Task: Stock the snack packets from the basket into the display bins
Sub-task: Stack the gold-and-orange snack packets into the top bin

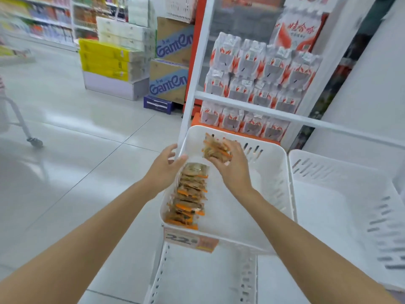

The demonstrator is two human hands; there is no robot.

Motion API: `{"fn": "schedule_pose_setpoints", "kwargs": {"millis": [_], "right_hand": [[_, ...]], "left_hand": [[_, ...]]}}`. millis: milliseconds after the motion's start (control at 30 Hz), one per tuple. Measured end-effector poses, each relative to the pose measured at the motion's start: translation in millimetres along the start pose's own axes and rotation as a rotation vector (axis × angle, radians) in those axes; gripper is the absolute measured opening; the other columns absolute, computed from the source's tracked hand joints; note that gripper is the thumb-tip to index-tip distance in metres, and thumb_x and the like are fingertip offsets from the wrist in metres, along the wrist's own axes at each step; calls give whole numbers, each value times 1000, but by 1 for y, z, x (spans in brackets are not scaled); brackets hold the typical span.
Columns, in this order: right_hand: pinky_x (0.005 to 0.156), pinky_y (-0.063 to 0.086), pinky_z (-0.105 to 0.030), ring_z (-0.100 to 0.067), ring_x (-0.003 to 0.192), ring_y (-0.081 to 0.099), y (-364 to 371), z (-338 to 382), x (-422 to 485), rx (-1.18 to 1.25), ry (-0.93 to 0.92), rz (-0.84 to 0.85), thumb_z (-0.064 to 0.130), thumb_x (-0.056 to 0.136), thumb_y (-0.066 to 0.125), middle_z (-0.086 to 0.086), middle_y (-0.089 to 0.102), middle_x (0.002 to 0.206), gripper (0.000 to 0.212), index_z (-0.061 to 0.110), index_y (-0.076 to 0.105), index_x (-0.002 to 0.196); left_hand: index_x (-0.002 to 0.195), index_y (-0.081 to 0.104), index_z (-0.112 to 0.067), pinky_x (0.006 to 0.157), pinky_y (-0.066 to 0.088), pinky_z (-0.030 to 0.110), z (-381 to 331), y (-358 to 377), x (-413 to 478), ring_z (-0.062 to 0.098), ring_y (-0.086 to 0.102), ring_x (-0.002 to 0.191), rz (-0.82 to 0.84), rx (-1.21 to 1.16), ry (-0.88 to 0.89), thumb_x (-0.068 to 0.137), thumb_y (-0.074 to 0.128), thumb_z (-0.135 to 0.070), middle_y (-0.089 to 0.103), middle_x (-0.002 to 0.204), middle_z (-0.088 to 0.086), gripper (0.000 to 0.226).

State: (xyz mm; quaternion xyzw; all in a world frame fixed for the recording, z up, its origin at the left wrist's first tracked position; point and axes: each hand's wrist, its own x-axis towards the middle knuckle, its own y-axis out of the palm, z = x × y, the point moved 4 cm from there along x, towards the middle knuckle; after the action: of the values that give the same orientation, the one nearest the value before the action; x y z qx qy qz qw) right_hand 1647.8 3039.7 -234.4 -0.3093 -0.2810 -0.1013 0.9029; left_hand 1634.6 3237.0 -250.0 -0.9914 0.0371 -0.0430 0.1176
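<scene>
- right hand (232,170) is up over the far half of the white display bin (241,211), fingers curled round a bunch of snack packets (215,149). firm grasp, packets fanned out past the fingertips.
- left hand (163,165) sits at the bin's left rim, towards its far corner, fingers spread and loosely bent. it looks to be holding nothing, though whether the thumb touches the rim i cannot tell.
- already inside the bin is a row of packets (189,194) stacked along the left wall, its long axis running from the bin's near edge back towards its far edge.
- here's the relation that matters: the held bunch hangs just beyond the far end of that row and slightly towards the bin's middle, so the open slot is right below and a touch left of the right hand.
- the right hand is the carrying one and the nearer to that gap; the left is placed to steady the row's far end.
- the right side of the bin floor shows bare plastic, plenty left to fill by my reckoning.
- price tag (190,239) hangs off the bin's near edge; a second white bin (339,205) sits just right of it.
- the supply basket isn't in shot.
</scene>
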Motion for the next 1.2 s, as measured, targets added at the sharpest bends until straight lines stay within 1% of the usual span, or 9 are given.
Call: {"fn": "schedule_pose_setpoints", "kwargs": {"millis": [200, 300, 367, 467, 633, 833, 967, 1067, 1200], "right_hand": [[107, 32, -30, -13, 123, 41, 44, -26, 11, -260, -6, 430, 72, 74, 60, 2, 50, 129, 76, 26, 52, 134], [102, 29, -12, 5, 123, 40, 30, -14, 10, -18, 173, 675, 58, 88, 61, 7, 45, 129, 60, 21, 47, 133], [103, 22, -14, -1, 137, 29, 25, -16, 10, 21, 237, 759, 60, 87, 47, 8, 32, 147, 75, 23, 33, 150], [106, 29, -14, 5, 132, 32, 33, -23, 9, 71, 298, 764, 67, 87, 47, 15, 28, 150, 73, 32, 31, 150], [116, 32, -45, -17, 141, 31, 43, -32, 6, 127, 365, 721, 82, 64, 64, 13, 17, 157, 97, 48, 27, 146], [106, 34, -28, -4, 126, 44, 45, -29, -2, 219, 392, 780, 51, 89, 64, 20, 45, 134, 58, 42, 35, 138], [112, 34, -34, -12, 132, 42, 39, -27, -5, 242, 397, 824, 62, 81, 61, 12, 39, 145, 74, 42, 31, 145], [115, 28, -37, -16, 143, 27, 36, -28, -2, 158, 387, 729, 82, 69, 54, 15, 17, 159, 96, 45, 21, 151], [108, 28, -25, -8, 139, 29, 35, -18, -5, 148, 288, 630, 61, 86, 53, 10, 26, 155, 73, 31, 32, 149]], "left_hand": [[136, 48, -24, 61, 46, 4, 14, 2, 7, 2, 60, 104, 14, -140, 40, 101, 50, -26, 59, 125, -6, 35], [139, 47, -27, 61, 46, 4, 12, 2, 4, 0, 59, 105, 22, -162, 36, 102, 49, -28, 58, 125, -10, 37], [137, 47, -29, 59, 45, 2, 10, 3, 2, -3, 58, 102, 19, -176, 30, 102, 48, -29, 57, 125, -11, 36], [131, 45, -35, 58, 42, -1, 8, 3, -3, -8, 54, 97, 2, -192, 11, 101, 48, -32, 53, 122, -14, 30], [135, 50, -30, 69, 44, 2, 15, 0, -14, -8, 60, 102, -7, -173, 5, 100, 50, -36, 59, 120, -22, 36], [134, 55, -25, 65, 47, 5, 15, 4, -15, -8, 66, 92, -14, -218, -7, 102, 47, -29, 68, 115, -10, 33], [132, 56, -24, 71, 49, 11, 15, 2, -17, 5, 65, 104, -40, -223, -37, 101, 49, -32, 68, 117, -7, 33], [128, 58, -24, 66, 47, 5, 14, 0, -17, -6, 65, 93, -50, -220, -29, 100, 51, -32, 69, 112, -10, 30], [121, 60, -24, 62, 45, 2, 14, 2, -17, -11, 64, 85, -59, -208, -26, 101, 49, -30, 68, 107, -12, 23]]}}
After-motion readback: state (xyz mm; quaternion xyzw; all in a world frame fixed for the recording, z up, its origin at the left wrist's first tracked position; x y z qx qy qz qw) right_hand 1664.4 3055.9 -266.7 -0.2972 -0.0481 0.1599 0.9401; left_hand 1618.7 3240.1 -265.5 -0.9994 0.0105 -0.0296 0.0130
